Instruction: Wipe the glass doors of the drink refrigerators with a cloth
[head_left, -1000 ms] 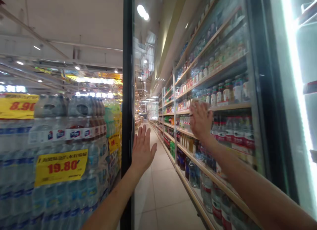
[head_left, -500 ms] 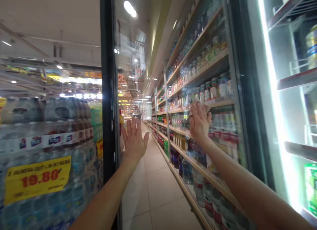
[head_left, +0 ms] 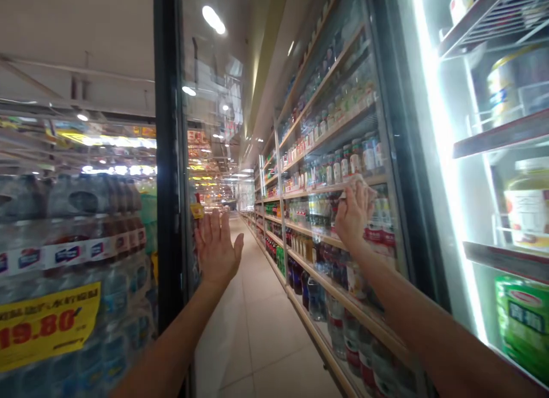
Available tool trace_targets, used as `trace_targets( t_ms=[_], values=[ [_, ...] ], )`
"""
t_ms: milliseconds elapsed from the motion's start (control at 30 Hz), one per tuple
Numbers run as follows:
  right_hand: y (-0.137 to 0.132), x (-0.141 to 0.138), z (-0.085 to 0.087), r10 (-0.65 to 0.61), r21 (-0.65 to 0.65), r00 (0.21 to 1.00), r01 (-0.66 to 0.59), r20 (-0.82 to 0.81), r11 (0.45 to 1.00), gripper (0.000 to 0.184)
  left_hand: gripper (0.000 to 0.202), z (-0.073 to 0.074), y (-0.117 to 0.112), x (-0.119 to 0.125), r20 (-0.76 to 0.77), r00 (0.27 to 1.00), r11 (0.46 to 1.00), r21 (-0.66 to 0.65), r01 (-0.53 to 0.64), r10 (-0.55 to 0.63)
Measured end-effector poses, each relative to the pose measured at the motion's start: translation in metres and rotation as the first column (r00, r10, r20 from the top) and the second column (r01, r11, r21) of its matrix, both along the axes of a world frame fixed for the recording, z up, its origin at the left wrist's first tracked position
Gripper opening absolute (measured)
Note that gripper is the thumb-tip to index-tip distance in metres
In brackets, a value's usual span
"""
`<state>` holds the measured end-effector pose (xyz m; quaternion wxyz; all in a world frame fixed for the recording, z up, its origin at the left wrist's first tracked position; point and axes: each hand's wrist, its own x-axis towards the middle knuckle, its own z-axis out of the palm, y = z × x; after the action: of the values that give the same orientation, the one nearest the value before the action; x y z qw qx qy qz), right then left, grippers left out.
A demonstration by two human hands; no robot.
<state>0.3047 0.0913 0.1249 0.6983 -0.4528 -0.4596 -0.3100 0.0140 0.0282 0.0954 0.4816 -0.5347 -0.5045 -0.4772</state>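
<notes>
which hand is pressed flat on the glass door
The left hand, palm open and flat; the right hand is curled over what looks like a white cloth on the glass door.

A pale, crumpled thing (head_left: pixel 359 182) at the fingertips of the right hand (head_left: pixel 354 212) is too blurred to name. Just above those fingers, the red-capped plastic bottles (head_left: pixel 362 155) have smeared labels (no word legible). Far left of the left hand (head_left: pixel 217 249) fingers, the picture's edge cuts the yellow paper price tag (head_left: pixel 45 325).
</notes>
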Motion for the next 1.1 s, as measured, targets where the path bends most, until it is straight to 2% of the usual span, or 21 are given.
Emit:
trace_targets(
  t_ms=[33,100,167,200,233,300,367,433,467,500,567,633,700,733,767,833,867,933,1000,1067,1100],
  values=[
    [-0.001,-0.001,-0.001,-0.002,-0.001,1.000,0.002,0.023,1.000,0.049,0.060,0.000,0.000,0.001,0.005,1.000,1.000,0.002,0.000,0.000],
    [-0.006,-0.009,-0.008,-0.001,-0.004,0.966,0.002,0.258,1.000,0.047,0.059,0.000,0.000,0.001,0.009,1.000,1.000,0.015,0.000,0.000],
    [-0.011,-0.012,-0.017,0.011,-0.004,0.837,-0.010,0.548,1.000,0.045,0.059,-0.001,0.000,0.001,0.001,1.000,1.000,0.024,0.001,-0.001],
    [-0.011,-0.008,-0.021,0.013,-0.005,0.779,-0.013,0.627,1.000,0.044,0.059,-0.001,0.000,0.001,-0.003,1.000,1.000,0.029,0.001,-0.001],
    [-0.010,0.001,-0.023,0.013,-0.006,0.763,-0.013,0.646,1.000,0.043,0.059,-0.002,0.000,0.000,-0.002,1.000,0.999,0.033,0.002,-0.002],
    [-0.003,0.030,-0.021,0.008,-0.017,0.876,0.001,0.482,1.000,0.044,0.059,-0.002,0.002,0.000,0.004,1.000,0.999,0.033,0.003,-0.003],
    [0.005,0.060,-0.015,-0.006,-0.045,0.991,0.012,0.135,0.999,0.047,0.059,-0.003,0.003,-0.001,0.016,1.000,1.000,0.028,0.003,-0.004],
    [0.010,0.075,-0.010,-0.019,-0.062,0.995,0.013,-0.103,0.998,0.050,0.059,-0.003,0.003,-0.001,0.023,1.000,1.000,0.019,0.005,-0.005],
    [0.011,0.074,-0.010,-0.021,-0.061,0.992,0.013,-0.122,0.998,0.050,0.060,-0.003,0.004,0.000,0.025,1.000,1.000,0.016,0.006,-0.006],
    [0.009,0.067,-0.011,-0.020,-0.054,0.997,0.016,-0.072,0.998,0.050,0.060,-0.003,0.004,0.000,0.025,1.000,1.000,0.013,0.007,-0.007],
    [0.003,0.044,-0.019,-0.015,-0.033,0.985,0.021,0.170,0.999,0.049,0.060,-0.003,0.004,0.000,0.021,1.000,1.000,0.010,0.009,-0.009],
    [-0.005,0.021,-0.028,-0.002,-0.021,0.873,0.014,0.488,1.000,0.049,0.060,-0.002,0.003,0.001,0.021,1.000,1.000,0.012,0.007,-0.007],
    [-0.008,0.014,-0.030,0.003,-0.015,0.734,0.010,0.679,1.000,0.051,0.060,-0.002,0.002,0.001,0.025,1.000,1.000,0.015,0.000,0.000],
    [-0.007,0.018,-0.027,-0.005,-0.011,0.729,0.017,0.685,1.000,0.052,0.060,-0.003,0.002,0.001,0.027,1.000,1.000,0.015,-0.004,0.003],
    [-0.005,0.027,-0.020,-0.018,-0.007,0.781,0.028,0.624,1.000,0.052,0.060,-0.003,0.001,0.001,0.028,1.000,1.000,0.013,-0.005,0.005],
    [0.003,0.049,0.001,-0.038,0.000,0.945,0.040,0.324,0.999,0.052,0.059,-0.003,0.001,0.002,0.028,1.000,1.000,0.011,-0.004,0.004],
    [0.007,0.058,0.015,-0.032,0.006,0.989,0.032,0.142,0.999,0.053,0.059,-0.003,0.001,0.002,0.024,1.000,1.000,0.012,0.000,0.000],
    [0.012,0.062,0.041,0.007,0.021,0.995,-0.005,-0.097,1.000,0.055,0.059,-0.003,0.001,0.002,0.017,1.000,1.000,0.021,0.008,-0.008],
    [0.009,0.043,0.057,0.039,0.011,0.997,-0.038,-0.072,0.999,0.056,0.058,-0.002,-0.001,0.003,0.017,1.000,1.000,0.025,0.016,-0.016],
    [0.000,0.008,0.059,0.053,-0.019,0.977,-0.050,0.207,0.999,0.055,0.058,0.000,-0.002,0.005,0.020,1.000,1.000,0.021,0.018,-0.018],
    [-0.005,-0.010,0.055,0.056,-0.025,0.914,-0.050,0.401,0.998,0.054,0.058,0.000,-0.003,0.005,0.023,1.000,1.000,0.018,0.016,-0.017]
  ],
)
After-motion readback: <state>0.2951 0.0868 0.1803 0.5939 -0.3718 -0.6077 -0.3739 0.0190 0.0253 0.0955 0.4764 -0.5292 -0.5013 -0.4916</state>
